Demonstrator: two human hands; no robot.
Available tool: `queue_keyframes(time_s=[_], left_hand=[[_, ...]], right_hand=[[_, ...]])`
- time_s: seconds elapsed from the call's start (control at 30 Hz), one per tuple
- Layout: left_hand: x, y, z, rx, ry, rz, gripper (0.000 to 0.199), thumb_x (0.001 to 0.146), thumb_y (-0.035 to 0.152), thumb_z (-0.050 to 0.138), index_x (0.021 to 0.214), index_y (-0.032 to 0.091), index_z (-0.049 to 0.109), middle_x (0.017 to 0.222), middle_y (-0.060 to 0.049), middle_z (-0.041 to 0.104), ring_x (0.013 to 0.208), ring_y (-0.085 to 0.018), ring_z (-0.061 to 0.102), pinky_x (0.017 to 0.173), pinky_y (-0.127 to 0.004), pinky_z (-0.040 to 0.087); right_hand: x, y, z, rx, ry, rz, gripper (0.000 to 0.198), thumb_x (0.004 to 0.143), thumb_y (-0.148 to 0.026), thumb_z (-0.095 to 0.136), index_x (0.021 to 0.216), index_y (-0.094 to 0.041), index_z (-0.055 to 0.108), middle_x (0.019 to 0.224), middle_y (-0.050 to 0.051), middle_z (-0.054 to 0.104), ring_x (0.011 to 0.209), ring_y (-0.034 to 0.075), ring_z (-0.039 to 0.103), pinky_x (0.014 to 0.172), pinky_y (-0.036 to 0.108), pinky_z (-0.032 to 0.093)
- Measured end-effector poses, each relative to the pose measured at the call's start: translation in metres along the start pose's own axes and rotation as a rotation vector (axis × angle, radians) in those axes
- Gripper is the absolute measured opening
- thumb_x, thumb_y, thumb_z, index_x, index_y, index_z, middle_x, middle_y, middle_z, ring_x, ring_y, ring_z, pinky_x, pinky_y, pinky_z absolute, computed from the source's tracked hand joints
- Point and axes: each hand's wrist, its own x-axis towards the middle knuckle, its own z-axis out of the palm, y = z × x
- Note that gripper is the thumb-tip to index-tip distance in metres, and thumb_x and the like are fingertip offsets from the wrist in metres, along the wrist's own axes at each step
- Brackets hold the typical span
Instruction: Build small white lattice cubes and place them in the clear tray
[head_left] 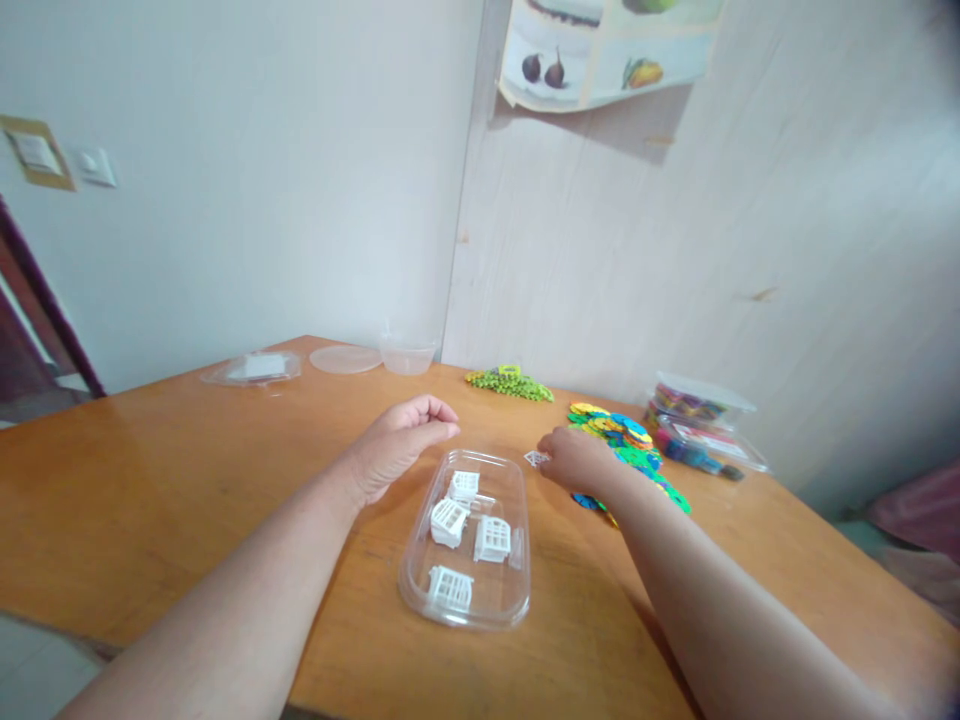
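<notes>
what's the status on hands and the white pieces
Left hand loosely curled, empty, above clear tray. Right hand pinching white piece. Nothing in between.

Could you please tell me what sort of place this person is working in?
Probably a room in a home: a wooden table pushed into a corner, a light switch on the wall, and a fruit poster above. Colourful toy pieces suggest play or craft.

right hand hides part of white piece | poster cut off
</notes>
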Motion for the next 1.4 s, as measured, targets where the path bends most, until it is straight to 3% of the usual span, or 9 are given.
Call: queue_keyframes(time_s=[0.3,0.5,0.7,0.83,1.0,1.2,1.4], left_hand=[[-0.001,0.002,0.002,0.004,0.002,-0.012,0.020,0.076,0.033,0.065,0.089,0.018,0.061,0.086,0.000,0.063,0.086,-0.017,0.054,0.082,-0.032,0.038],[-0.002,0.003,0.001,-0.012,-0.008,0.006,0.019,0.076,0.033,0.065,0.088,0.018,0.062,0.084,0.001,0.061,0.083,-0.015,0.053,0.079,-0.030,0.038],[-0.003,0.002,0.004,-0.026,-0.047,-0.008,0.018,0.079,0.033,0.064,0.088,0.017,0.064,0.087,-0.002,0.066,0.086,-0.018,0.058,0.084,-0.033,0.040],[-0.005,0.005,0.004,-0.088,-0.115,0.011,0.022,0.082,0.037,0.063,0.088,0.016,0.065,0.090,-0.005,0.068,0.093,-0.021,0.060,0.091,-0.037,0.040],[-0.010,0.009,0.003,-0.249,-0.238,0.075,0.020,0.086,0.035,0.059,0.093,0.018,0.065,0.091,-0.004,0.065,0.090,-0.018,0.058,0.089,-0.035,0.041],[-0.011,0.010,0.001,-0.343,-0.261,0.073,0.017,0.085,0.032,0.061,0.096,0.019,0.062,0.089,-0.003,0.063,0.087,-0.016,0.057,0.087,-0.034,0.041],[-0.006,0.004,-0.002,-0.297,-0.121,0.054,0.017,0.078,0.025,0.070,0.090,0.019,0.061,0.086,0.001,0.061,0.082,-0.012,0.054,0.081,-0.028,0.039]], right_hand=[[0.004,0.001,0.005,0.019,-0.008,0.041,0.030,0.080,-0.035,0.055,0.099,-0.017,0.072,0.104,0.015,0.071,0.094,0.028,0.065,0.070,0.031,0.044],[0.000,-0.002,-0.008,0.107,0.148,-0.005,0.027,0.083,-0.040,0.054,0.090,-0.019,0.069,0.093,0.010,0.072,0.085,0.023,0.065,0.064,0.029,0.041],[-0.021,-0.027,-0.028,0.387,0.519,-0.278,0.019,0.084,-0.037,0.058,0.091,-0.020,0.065,0.089,0.005,0.068,0.081,0.018,0.061,0.069,0.028,0.043],[-0.037,-0.049,-0.033,0.543,0.618,-0.452,0.018,0.085,-0.035,0.061,0.097,-0.021,0.065,0.089,0.003,0.067,0.082,0.017,0.060,0.072,0.029,0.045],[-0.042,-0.067,-0.028,0.736,0.703,-0.579,0.018,0.087,-0.033,0.063,0.103,-0.023,0.064,0.099,0.004,0.067,0.092,0.017,0.060,0.075,0.030,0.046],[-0.040,-0.075,-0.022,0.799,0.742,-0.589,0.023,0.085,-0.030,0.065,0.108,-0.026,0.063,0.106,0.003,0.067,0.099,0.019,0.059,0.081,0.033,0.047],[-0.036,-0.071,-0.018,0.809,0.669,-0.506,0.024,0.083,-0.016,0.058,0.105,-0.023,0.065,0.098,0.002,0.067,0.091,0.017,0.061,0.080,0.032,0.048]])
